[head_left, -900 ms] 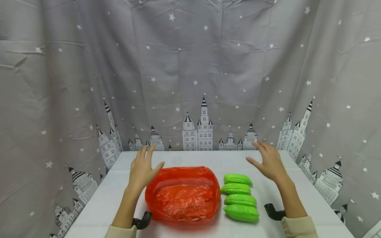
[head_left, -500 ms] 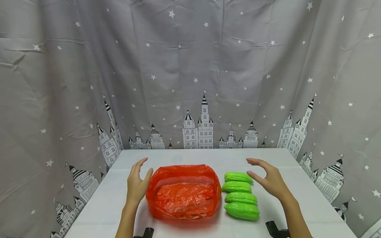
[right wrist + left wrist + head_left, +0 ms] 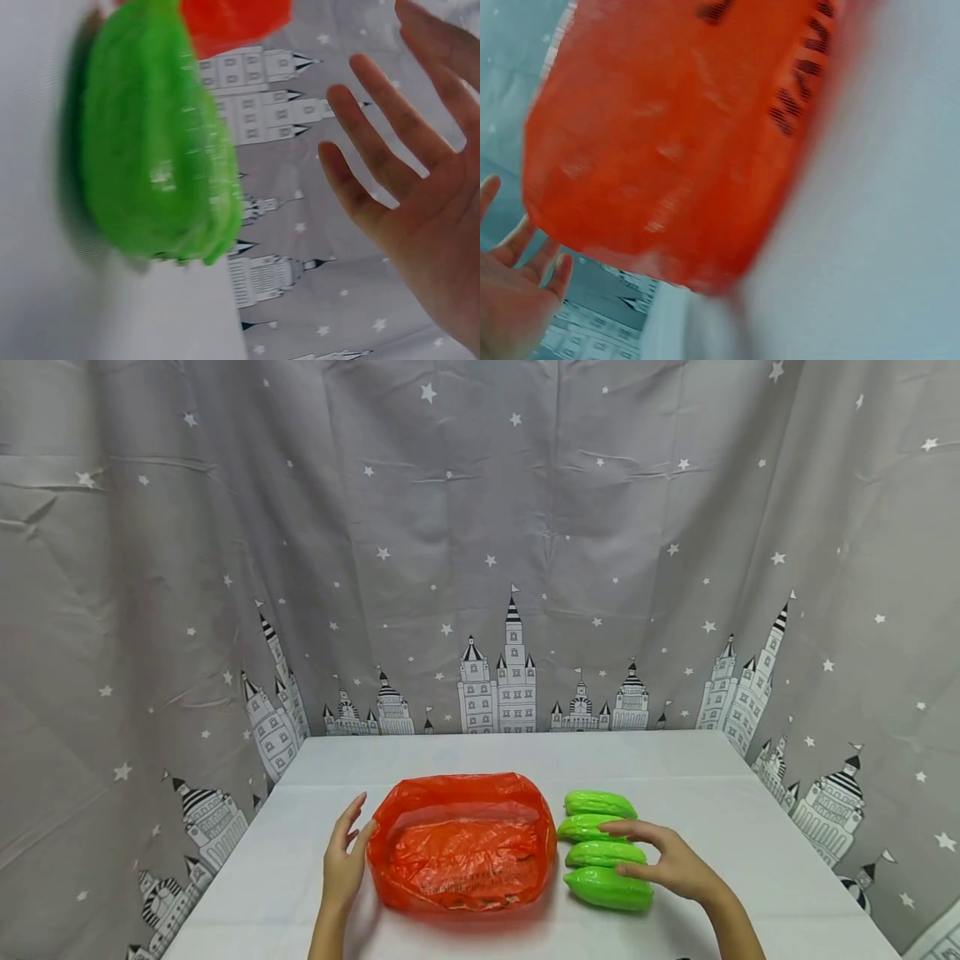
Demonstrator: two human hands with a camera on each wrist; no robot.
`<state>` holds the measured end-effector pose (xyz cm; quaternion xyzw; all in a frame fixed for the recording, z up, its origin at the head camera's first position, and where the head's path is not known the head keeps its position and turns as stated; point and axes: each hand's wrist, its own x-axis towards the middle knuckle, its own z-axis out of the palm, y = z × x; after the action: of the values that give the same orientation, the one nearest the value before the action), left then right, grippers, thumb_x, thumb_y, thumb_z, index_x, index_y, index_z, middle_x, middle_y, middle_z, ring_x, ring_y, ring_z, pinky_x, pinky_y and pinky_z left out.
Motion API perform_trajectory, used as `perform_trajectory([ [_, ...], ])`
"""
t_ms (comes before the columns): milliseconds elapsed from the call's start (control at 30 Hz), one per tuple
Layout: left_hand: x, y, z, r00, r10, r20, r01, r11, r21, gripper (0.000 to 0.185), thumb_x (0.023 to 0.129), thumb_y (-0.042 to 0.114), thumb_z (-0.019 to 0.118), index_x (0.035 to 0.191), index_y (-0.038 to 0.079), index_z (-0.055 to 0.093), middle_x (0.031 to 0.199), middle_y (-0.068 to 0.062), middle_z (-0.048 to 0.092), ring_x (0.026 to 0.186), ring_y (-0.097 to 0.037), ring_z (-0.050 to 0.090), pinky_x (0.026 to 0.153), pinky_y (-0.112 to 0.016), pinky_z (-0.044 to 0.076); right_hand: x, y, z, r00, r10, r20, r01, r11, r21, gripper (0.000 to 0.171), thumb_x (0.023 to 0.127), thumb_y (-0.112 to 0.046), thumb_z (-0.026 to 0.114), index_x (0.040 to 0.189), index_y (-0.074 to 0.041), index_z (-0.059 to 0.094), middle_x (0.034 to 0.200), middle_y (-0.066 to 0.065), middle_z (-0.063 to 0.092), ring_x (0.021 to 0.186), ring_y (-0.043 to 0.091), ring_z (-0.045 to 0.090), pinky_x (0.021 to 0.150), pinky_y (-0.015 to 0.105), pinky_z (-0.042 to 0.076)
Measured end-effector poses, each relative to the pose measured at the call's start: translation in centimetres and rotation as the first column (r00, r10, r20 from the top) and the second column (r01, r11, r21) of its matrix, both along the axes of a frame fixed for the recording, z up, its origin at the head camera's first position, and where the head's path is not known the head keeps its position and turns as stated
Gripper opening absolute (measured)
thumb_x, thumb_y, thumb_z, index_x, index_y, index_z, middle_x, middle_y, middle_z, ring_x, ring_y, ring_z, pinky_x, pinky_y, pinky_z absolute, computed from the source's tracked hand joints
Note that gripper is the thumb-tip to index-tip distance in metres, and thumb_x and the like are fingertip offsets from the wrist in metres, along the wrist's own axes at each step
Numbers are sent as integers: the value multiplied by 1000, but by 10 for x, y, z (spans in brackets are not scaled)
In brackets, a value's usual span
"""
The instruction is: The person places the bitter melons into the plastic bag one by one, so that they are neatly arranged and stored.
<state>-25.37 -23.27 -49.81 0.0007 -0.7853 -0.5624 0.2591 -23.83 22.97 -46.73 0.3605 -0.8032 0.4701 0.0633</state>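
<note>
A red plastic bag [image 3: 465, 860] sits on the table with its mouth spread wide; dark print marks its side [image 3: 802, 82]. My left hand [image 3: 342, 868] is at the bag's left rim, thumb tip right at the edge and fingers loosely bent, gripping nothing. Several green, ridged bitter melons [image 3: 609, 888] lie in a column just right of the bag. Over their right ends hovers my right hand [image 3: 671, 860], thumb and fingers spread apart and holding nothing. In the right wrist view its fingers [image 3: 375, 150] stand apart from the nearest melon [image 3: 150, 150].
A white table [image 3: 705, 777] carries the bag and melons. Behind and at both sides hangs a grey curtain [image 3: 480, 527] printed with stars and castles, meeting the table's far edge.
Both hands have come down and toward the body from higher above the table. The right hand has moved in over the melons, the left to the bag's rim. Bag and melons have not moved.
</note>
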Motion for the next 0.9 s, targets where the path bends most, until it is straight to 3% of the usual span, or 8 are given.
perform_trajectory([
  [233,4,-3,-21,988,-102,115,94,993,74,46,97,26,47,141,15,39,143,-8,37,122,-23,38,89,-16,35,-4,4,-21,973,157,169,-162,987,16,43,82,-4,66,124,-6,57,125,7,57,115,12,50,86,47,44],
  [367,4,-4,-29,977,-149,153,131,984,120,49,97,27,46,143,16,35,145,-8,34,120,-24,41,85,-11,39,-7,5,-30,952,197,235,-206,978,13,46,82,-4,66,126,-3,54,127,12,55,115,18,50,89,46,43],
  [500,3,-5,-33,969,-163,184,137,980,145,50,97,30,46,144,18,33,147,-5,32,130,-21,31,99,-23,33,-9,7,-36,944,233,233,-238,971,-6,50,81,-3,67,128,1,51,127,18,53,116,24,50,93,38,43],
  [667,1,-6,-36,960,-184,210,144,971,192,54,96,33,47,145,19,31,148,-3,28,135,-23,23,108,-45,21,-9,8,-39,944,236,231,-241,970,-6,52,80,-3,68,129,0,50,127,19,53,118,15,48,96,29,40],
  [900,2,-7,-38,959,-201,201,160,966,201,53,96,30,47,144,16,31,148,-4,28,135,-24,22,109,-42,20,-8,9,-44,939,229,257,-248,968,42,51,82,-9,67,130,-4,51,129,12,53,122,9,43,98,20,30],
])
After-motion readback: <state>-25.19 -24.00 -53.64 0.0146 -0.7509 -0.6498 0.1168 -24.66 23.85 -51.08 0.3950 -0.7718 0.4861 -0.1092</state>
